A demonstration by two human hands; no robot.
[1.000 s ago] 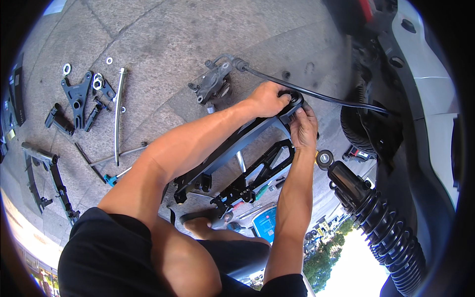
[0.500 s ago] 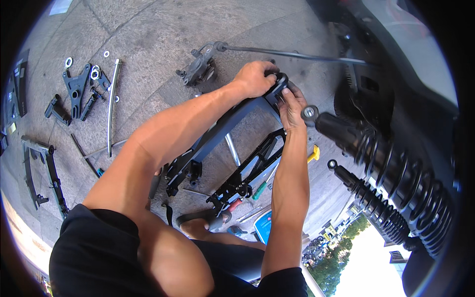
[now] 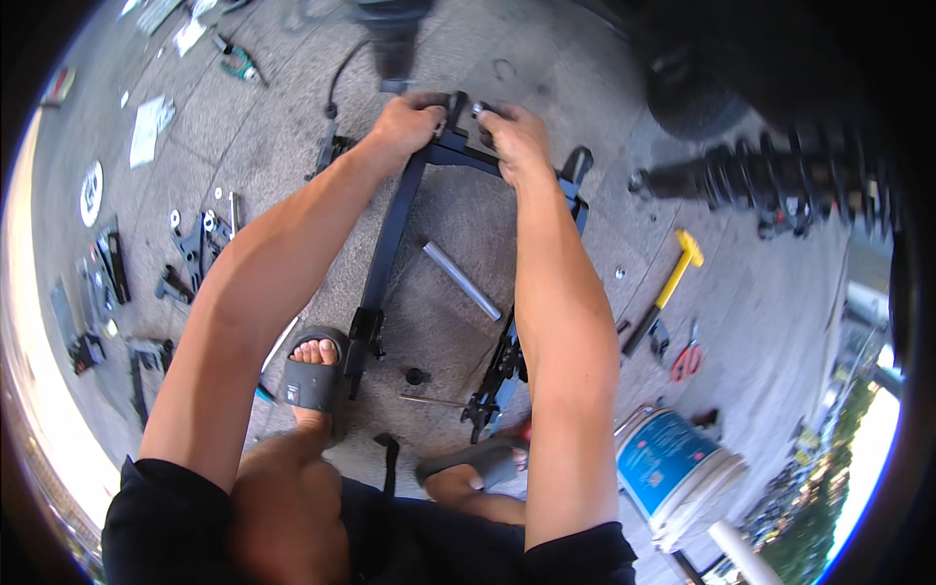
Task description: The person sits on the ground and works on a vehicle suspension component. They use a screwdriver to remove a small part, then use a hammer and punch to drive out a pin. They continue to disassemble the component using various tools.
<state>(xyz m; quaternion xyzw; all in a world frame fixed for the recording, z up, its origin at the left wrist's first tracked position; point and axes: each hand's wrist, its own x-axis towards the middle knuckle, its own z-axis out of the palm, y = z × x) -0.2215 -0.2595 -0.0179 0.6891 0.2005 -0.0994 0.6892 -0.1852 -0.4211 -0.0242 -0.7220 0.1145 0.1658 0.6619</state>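
Observation:
A black U-shaped metal frame, which looks like a motorcycle swingarm, stands between my feet with its crossbar away from me. My left hand is closed on the left end of that crossbar, beside an upright lug. Just right of the lug, my right hand pinches a small round piece with a shiny metal end, perhaps a bushing or bolt; its full shape is hidden by the fingers. A second rounded lug rises at the right corner of the frame. My right forearm covers part of the frame's right leg.
A metal tube lies inside the frame. To the right are a yellow-headed hammer, red-handled scissors and a blue-and-white bucket. A coil-spring shock absorber juts in at upper right. Pliers and loose brackets lie left.
My view has turned, and the frame appears more upright and square to me. My right hand, earlier under the lug beside my left, is now apart from it with the small round piece.

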